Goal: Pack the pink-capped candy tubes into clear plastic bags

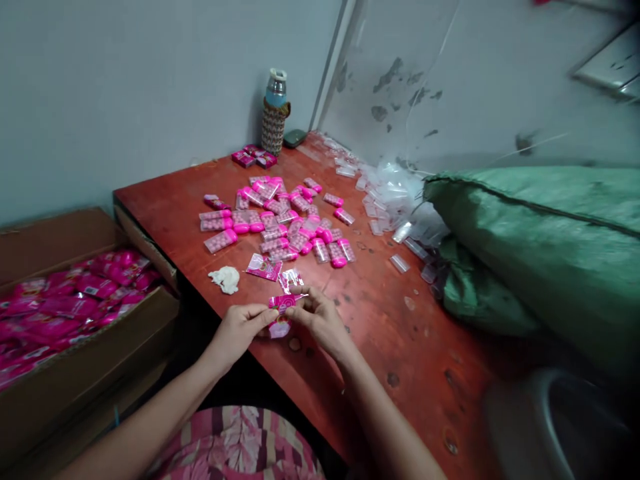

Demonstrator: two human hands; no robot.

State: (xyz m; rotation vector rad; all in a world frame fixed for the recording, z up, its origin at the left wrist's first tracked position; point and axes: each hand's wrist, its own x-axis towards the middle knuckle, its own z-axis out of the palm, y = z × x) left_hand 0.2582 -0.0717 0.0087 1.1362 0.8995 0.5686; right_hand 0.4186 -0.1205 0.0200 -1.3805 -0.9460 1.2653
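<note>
A small pink printed packet [280,327] is held over the table's near edge between both hands. My left hand [245,325] pinches its left side, thumb on top. Closed on its right side and upper edge is my right hand [321,319]; some of its fingers are hidden. Just beyond the packet lie a flat pink wrapper [264,267], a shiny clear-and-pink piece [290,280] and a crumpled whitish lump [225,279]. Farther back, several clear bottles with pink caps [273,233], filled with pinkish balls, lie in a loose heap.
The red table [395,313] has worn spots. A cardboard box [145,320] of pink packets stands left. Clear empty containers [377,207] and a green sack [530,247] are right. At the back are a flask [273,123] and pink boxes [254,157]. A grey rounded object [525,413] sits lower right.
</note>
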